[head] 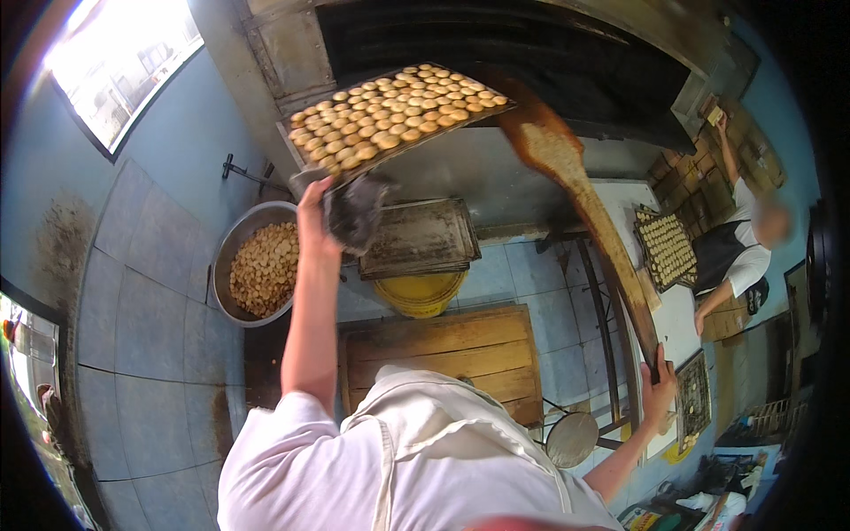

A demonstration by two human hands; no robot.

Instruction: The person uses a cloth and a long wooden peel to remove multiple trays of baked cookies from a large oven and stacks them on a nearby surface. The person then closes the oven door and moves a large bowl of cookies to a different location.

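With a dark cloth between, my left hand grips the near left corner of a baking tray bearing rows of small golden baked rounds. The tray is raised in front of the dark oven opening. Near its right end is the broad blade of a long wooden peel; whether the two touch is not clear. My right hand is around the end of the peel's handle, at the right.
A metal bowl of baked rounds stands at left, beside stacked baking trays over a yellow bucket. A wooden board lies below. At right, a person leans by a white table with filled trays.
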